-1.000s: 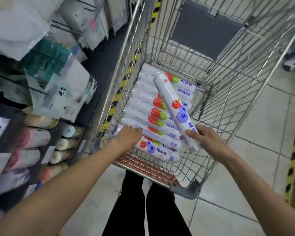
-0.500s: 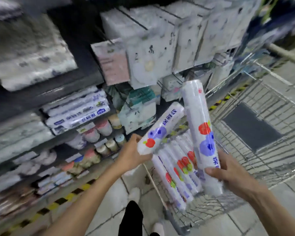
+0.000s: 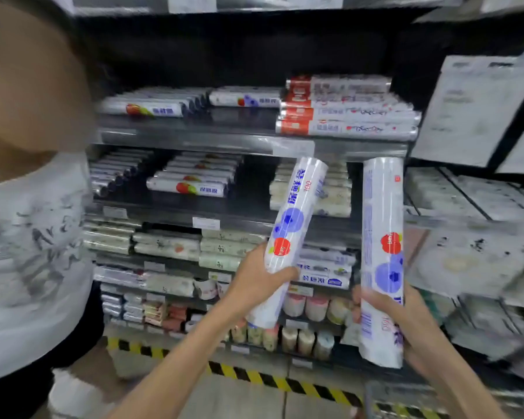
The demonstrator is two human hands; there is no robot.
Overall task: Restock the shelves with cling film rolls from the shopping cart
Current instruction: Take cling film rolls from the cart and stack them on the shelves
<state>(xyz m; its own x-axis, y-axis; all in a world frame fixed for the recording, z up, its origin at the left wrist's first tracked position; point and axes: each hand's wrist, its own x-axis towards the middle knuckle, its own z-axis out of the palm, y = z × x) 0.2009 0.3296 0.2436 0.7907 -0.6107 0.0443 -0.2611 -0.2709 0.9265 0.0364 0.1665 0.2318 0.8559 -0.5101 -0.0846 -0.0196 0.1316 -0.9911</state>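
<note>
Left hand [image 3: 254, 285] wraps left roll [image 3: 291, 231], tilted, right of matching stack [image 3: 188, 187]. Right hand [image 3: 412, 322] clasps right roll [image 3: 381, 252], upright, farther right of stack. Best: lay each level, label outward, beside stack, singly.

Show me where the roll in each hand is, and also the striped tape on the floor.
Left roll [image 3: 289, 222], head view, on the blue print at mid-length.
Right roll [image 3: 389, 275], head view, on the blue print above the fingers.
Floor tape [image 3: 254, 378], head view, on its middle stretch.

Two held cling film rolls [image 3: 294, 219] [image 3: 381, 225], two hands [image 3: 254, 282] [image 3: 415, 328], one bystander [image 3: 34, 237]
</note>
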